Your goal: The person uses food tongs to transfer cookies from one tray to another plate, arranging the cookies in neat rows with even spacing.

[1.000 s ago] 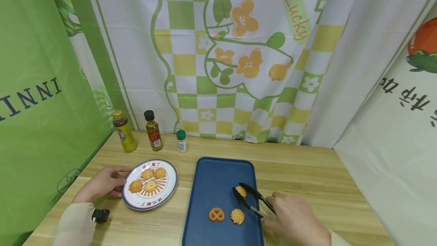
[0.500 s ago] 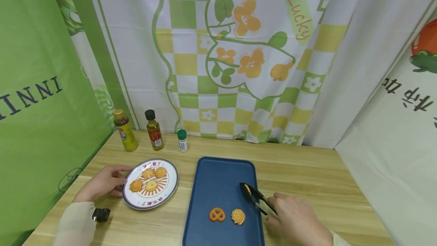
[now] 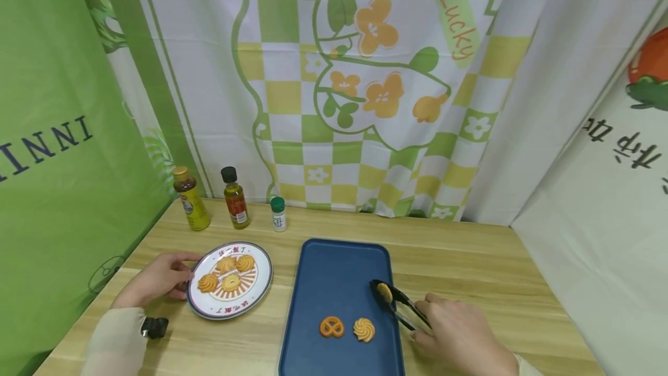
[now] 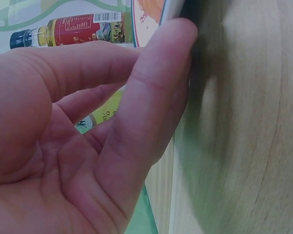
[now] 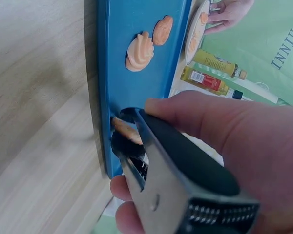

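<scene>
My left hand [image 3: 159,277] holds the left rim of a round white plate [image 3: 251,295], where several golden cookies [image 3: 207,283] lie. In the left wrist view, the thumb and fingers meet at the plate's edge, close over the table. My right hand [image 3: 464,335] grips a pair of black-and-steel tongs [image 5: 185,156]. Between the tong tips is a small round cookie [image 3: 384,292], at the right edge of the dark blue tray [image 3: 334,277]. Nearer to me on the tray lie a pretzel-shaped cookie [image 3: 331,327] and a swirled cookie [image 3: 364,330].
Behind the plate stand a yellow-labelled bottle [image 3: 192,202], a black-capped oil bottle [image 3: 236,202] and a green-capped shaker [image 3: 278,216]. A patterned curtain [image 3: 365,161] hangs along the table's back edge. Wooden tabletop [image 3: 469,260] extends to the right of the tray.
The tongs have shifted right with the cookie between their tips, toward the tray's right edge, and their arms have drawn closer together. My left hand and the plate stay put.
</scene>
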Motion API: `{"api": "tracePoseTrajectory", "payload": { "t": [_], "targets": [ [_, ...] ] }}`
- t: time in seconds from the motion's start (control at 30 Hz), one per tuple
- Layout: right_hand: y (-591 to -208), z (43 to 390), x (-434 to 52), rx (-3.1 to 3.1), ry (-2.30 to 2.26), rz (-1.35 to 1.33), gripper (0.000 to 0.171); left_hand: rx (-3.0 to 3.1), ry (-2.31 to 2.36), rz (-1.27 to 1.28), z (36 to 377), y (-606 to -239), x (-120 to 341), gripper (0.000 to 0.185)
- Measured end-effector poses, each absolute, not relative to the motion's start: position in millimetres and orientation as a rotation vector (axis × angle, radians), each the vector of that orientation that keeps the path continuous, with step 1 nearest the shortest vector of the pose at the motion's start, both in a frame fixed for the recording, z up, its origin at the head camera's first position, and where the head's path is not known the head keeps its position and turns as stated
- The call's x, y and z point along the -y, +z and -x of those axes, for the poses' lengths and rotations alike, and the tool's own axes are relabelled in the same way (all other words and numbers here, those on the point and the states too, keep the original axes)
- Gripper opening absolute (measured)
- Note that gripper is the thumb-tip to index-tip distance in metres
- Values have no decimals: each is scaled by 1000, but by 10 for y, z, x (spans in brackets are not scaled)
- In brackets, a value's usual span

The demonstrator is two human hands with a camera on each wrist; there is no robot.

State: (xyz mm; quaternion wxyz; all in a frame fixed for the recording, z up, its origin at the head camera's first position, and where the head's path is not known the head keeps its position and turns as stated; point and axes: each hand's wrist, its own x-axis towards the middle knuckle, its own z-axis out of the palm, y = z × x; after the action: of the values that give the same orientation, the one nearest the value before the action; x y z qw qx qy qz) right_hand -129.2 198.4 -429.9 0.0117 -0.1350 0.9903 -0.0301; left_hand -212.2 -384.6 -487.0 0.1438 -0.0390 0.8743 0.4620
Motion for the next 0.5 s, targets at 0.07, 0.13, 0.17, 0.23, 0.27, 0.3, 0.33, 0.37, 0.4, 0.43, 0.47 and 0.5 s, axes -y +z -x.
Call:
{"api": "tracePoseTrajectory", "payload": {
  "t": [0.07,0.13,0.17,0.23,0.27,0.3,0.33,0.37,0.4,0.43,0.47,0.5],
  "targets": [
    [-4280,1281,-1996,-3073,-100,397,38,-2520,1334,110,2124,-4869,3848,56],
    [-4264,1274,-2017,-3045,-110,382,42,-2519,1339,104,2126,-4868,3848,56],
    [-4260,1268,-2035,-3026,-120,373,44,-2519,1342,102,2126,-4867,3847,56],
    [-4249,1258,-2078,-3003,-130,364,48,-2517,1348,98,2127,-4871,3846,56],
    [-4242,1254,-2102,-2988,-137,357,50,-2516,1350,97,2126,-4871,3845,56],
    [-4235,1249,-2126,-2977,-137,355,51,-2515,1353,94,2126,-4872,3846,56],
    [-4229,1243,-2150,-2968,-137,352,52,-2513,1354,94,2125,-4873,3847,56],
    [-4223,1237,-2170,-2966,-134,349,52,-2514,1352,94,2125,-4873,3848,56],
    [-4218,1232,-2186,-2969,-125,352,52,-2514,1350,96,2124,-4873,3849,56],
    [-4215,1226,-2201,-2974,-113,360,52,-2515,1348,97,2123,-4872,3851,56],
    [-4213,1222,-2212,-2981,-99,369,51,-2516,1346,100,2120,-4872,3853,56],
    [-4213,1218,-2220,-2987,-87,377,50,-2517,1343,103,2120,-4870,3854,56]
  ]
}}
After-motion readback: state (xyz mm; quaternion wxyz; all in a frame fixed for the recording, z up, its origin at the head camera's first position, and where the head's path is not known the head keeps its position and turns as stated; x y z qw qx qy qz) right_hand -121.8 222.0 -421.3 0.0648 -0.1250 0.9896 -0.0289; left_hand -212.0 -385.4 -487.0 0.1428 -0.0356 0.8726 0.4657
